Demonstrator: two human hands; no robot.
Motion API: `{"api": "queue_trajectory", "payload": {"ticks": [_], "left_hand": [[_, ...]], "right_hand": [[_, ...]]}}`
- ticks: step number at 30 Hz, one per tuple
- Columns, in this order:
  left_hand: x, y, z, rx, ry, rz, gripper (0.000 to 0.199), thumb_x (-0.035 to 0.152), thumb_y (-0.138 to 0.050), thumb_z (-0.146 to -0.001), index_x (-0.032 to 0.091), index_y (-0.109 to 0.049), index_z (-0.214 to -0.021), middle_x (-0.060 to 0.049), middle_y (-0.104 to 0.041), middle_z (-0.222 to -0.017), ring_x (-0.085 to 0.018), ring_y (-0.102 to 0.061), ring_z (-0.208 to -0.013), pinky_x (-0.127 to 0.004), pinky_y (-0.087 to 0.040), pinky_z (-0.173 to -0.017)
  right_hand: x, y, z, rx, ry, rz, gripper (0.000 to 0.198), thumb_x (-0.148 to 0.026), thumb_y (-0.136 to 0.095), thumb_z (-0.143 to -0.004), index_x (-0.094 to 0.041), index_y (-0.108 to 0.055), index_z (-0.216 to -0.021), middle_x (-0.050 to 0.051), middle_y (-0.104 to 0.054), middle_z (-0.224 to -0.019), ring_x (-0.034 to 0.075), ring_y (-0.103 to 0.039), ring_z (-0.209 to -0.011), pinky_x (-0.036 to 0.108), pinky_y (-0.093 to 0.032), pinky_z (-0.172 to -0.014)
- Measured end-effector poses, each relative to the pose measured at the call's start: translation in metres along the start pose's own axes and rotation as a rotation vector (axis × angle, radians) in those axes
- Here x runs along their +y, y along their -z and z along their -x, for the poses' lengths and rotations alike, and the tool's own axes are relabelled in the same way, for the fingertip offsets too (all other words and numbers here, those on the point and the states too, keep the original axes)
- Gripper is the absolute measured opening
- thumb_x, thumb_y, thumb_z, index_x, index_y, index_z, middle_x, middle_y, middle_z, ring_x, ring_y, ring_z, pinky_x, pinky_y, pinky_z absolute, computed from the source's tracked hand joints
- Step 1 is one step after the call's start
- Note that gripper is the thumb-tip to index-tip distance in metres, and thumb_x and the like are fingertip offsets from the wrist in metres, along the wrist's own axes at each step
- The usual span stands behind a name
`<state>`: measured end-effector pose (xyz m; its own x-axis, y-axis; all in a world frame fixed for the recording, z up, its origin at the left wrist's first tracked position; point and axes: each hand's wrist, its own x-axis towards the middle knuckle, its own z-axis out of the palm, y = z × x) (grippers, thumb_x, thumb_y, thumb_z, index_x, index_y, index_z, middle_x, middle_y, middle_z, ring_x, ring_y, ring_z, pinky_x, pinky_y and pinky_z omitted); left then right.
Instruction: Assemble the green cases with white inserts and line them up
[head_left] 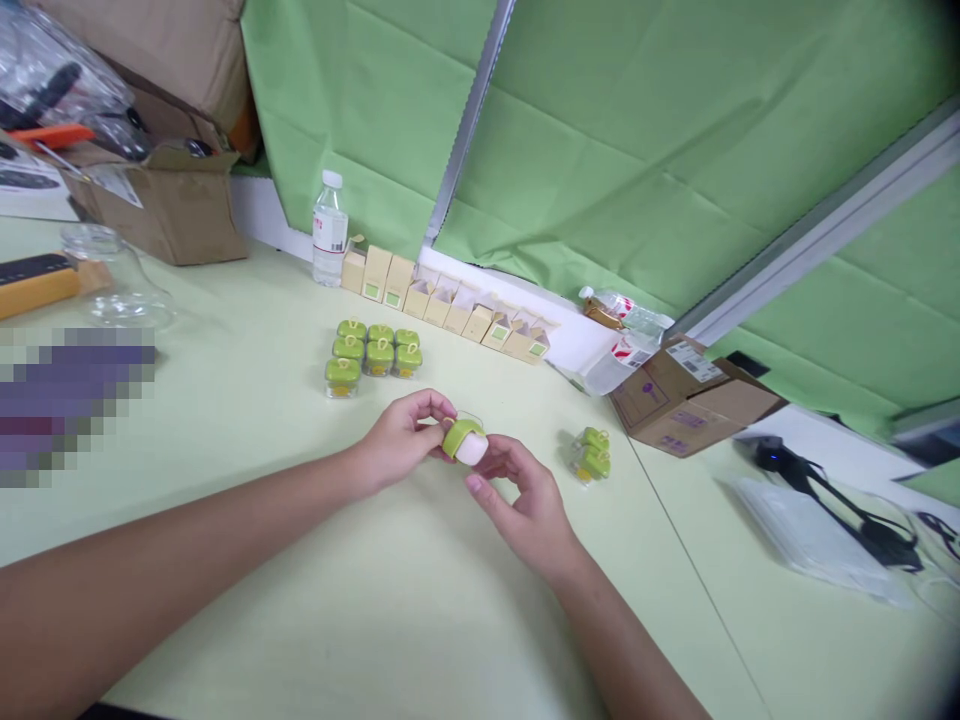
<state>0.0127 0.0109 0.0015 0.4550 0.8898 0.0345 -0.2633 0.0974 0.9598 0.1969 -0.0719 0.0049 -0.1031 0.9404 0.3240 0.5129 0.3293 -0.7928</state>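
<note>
Between the thumb and fingers of my left hand [412, 435] is a small green-capped piece [463, 438] with a smooth white rounded part and what looks like a clear rim behind it. My right hand [525, 500] is beside the white part, its thumb and fingers apart; whether a fingertip touches it I cannot tell. Beyond my left hand stands a group of several small clear jars with green lids [379, 352], each lid with a loop. Two more green-lidded jars [592, 457] sit to the right of my right hand.
A row of small beige boxes [450, 305] lines the wall, some with open tops. An upright water bottle [329, 230] stands at its left end. Bottles [619, 360] and a cardboard box [682, 398] lie right. At left are a glass vessel [124, 280] and another carton [191, 205].
</note>
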Motion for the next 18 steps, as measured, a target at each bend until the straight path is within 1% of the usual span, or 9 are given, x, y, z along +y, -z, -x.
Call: {"api": "queue_trajectory", "payload": {"ticks": [2, 4, 6, 8, 10, 12, 15, 18], "left_hand": [[-0.003, -0.002, 0.002, -0.05, -0.049, -0.068, 0.013, 0.022, -0.064, -0.078, 0.017, -0.058, -0.089, 0.0, -0.062, -0.088, -0.013, -0.064, -0.076, -0.026, -0.055, -0.067], [-0.006, -0.003, 0.003, -0.089, -0.091, -0.134, 0.008, 0.022, -0.059, -0.082, 0.017, -0.058, -0.088, 0.0, -0.062, -0.085, -0.012, -0.063, -0.075, -0.024, -0.053, -0.067], [-0.008, -0.003, 0.005, -0.112, -0.124, -0.207, 0.006, 0.021, -0.055, -0.085, 0.017, -0.058, -0.089, -0.001, -0.062, -0.085, -0.012, -0.062, -0.075, -0.024, -0.051, -0.068], [-0.008, -0.001, 0.006, -0.122, -0.168, -0.28, 0.008, 0.018, -0.053, -0.086, 0.017, -0.059, -0.091, -0.002, -0.064, -0.088, -0.014, -0.063, -0.081, -0.025, -0.05, -0.071], [-0.006, 0.0, 0.01, -0.139, -0.237, -0.37, 0.012, 0.016, -0.053, -0.085, 0.019, -0.06, -0.094, -0.004, -0.066, -0.095, -0.018, -0.064, -0.091, -0.027, -0.051, -0.075], [-0.001, 0.0, 0.014, -0.155, -0.32, -0.468, 0.021, 0.014, -0.054, -0.083, 0.02, -0.06, -0.102, -0.006, -0.066, -0.105, -0.02, -0.063, -0.098, -0.027, -0.052, -0.075], [0.008, -0.004, 0.022, -0.167, -0.452, -0.601, 0.034, 0.018, -0.059, -0.083, 0.023, -0.058, -0.117, -0.008, -0.063, -0.116, -0.021, -0.063, -0.099, -0.028, -0.052, -0.075], [0.012, -0.009, 0.027, -0.189, -0.548, -0.714, 0.036, 0.019, -0.061, -0.083, 0.025, -0.06, -0.119, -0.007, -0.064, -0.116, -0.021, -0.063, -0.101, -0.03, -0.052, -0.083]], "right_hand": [[-0.002, -0.002, 0.0, 0.013, -0.03, 0.003, 0.032, -0.034, -0.068, -0.088, -0.022, -0.058, -0.117, 0.007, -0.07, -0.107, 0.019, -0.067, -0.086, 0.037, -0.058, -0.081], [-0.004, -0.002, 0.0, 0.0, -0.054, 0.014, 0.031, -0.034, -0.068, -0.088, -0.021, -0.06, -0.115, 0.007, -0.071, -0.105, 0.019, -0.068, -0.084, 0.036, -0.059, -0.079], [-0.004, -0.002, 0.001, -0.013, -0.043, 0.023, 0.032, -0.033, -0.067, -0.088, -0.021, -0.062, -0.118, 0.008, -0.07, -0.107, 0.019, -0.068, -0.085, 0.036, -0.06, -0.079], [-0.003, -0.002, 0.002, 0.004, -0.002, 0.025, 0.037, -0.028, -0.066, -0.089, -0.022, -0.061, -0.125, 0.009, -0.068, -0.112, 0.019, -0.069, -0.087, 0.036, -0.062, -0.08], [0.0, -0.002, 0.002, 0.045, 0.032, 0.022, 0.042, -0.024, -0.063, -0.089, -0.024, -0.059, -0.131, 0.009, -0.066, -0.117, 0.018, -0.069, -0.088, 0.036, -0.063, -0.082], [0.002, -0.002, 0.002, 0.075, 0.045, 0.014, 0.045, -0.02, -0.061, -0.089, -0.026, -0.058, -0.134, 0.009, -0.064, -0.118, 0.017, -0.07, -0.088, 0.036, -0.064, -0.082], [0.001, -0.003, 0.002, 0.079, 0.092, 0.035, 0.046, -0.015, -0.059, -0.088, -0.028, -0.059, -0.133, 0.008, -0.063, -0.119, 0.018, -0.07, -0.093, 0.034, -0.064, -0.081], [-0.005, -0.005, 0.003, 0.085, 0.17, 0.094, 0.048, -0.012, -0.059, -0.086, -0.028, -0.06, -0.131, 0.008, -0.061, -0.12, 0.018, -0.07, -0.094, 0.033, -0.064, -0.081]]}}
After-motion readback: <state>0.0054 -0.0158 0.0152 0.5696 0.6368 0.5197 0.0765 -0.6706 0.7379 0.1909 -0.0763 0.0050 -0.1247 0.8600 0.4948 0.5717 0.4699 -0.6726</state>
